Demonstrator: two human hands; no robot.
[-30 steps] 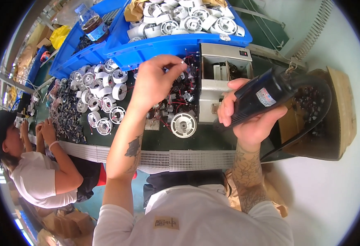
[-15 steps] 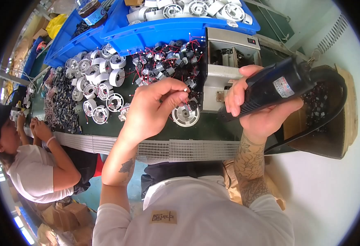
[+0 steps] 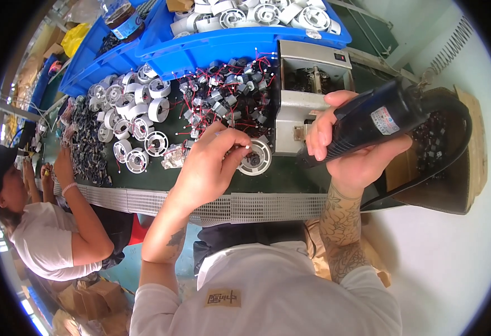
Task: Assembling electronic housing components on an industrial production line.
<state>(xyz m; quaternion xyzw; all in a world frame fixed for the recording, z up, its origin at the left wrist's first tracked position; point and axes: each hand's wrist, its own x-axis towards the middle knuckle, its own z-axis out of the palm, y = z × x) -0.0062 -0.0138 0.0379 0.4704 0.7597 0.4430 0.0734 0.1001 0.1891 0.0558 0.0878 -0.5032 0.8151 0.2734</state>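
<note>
My left hand (image 3: 209, 165) has its thumb and forefinger pinched on a small white wire connector (image 3: 248, 147), just above a round white plastic housing (image 3: 264, 168) on the bench. A dark part (image 3: 253, 160) shows in the middle of this housing, partly covered by my fingers. My right hand (image 3: 363, 162) is wrapped round a thick black electric screwdriver (image 3: 368, 120), tilted with its narrower end down and left. Its tip cannot be made out. Beyond my left hand lies a heap of small motors (image 3: 217, 95) with red wires.
A grey metal machine (image 3: 307, 106) stands behind the screwdriver. Several white housings (image 3: 136, 101) and dark wired parts (image 3: 86, 140) lie leftward. Blue bins (image 3: 245, 42) line the back; a cardboard box (image 3: 458, 185) sits at right. A co-worker (image 3: 55, 235) works at left.
My left hand has shifted slightly down and left, and the dark part now appears lower, within the housing's ring. The co-worker's near hand has risen. My right hand stays nearly still.
</note>
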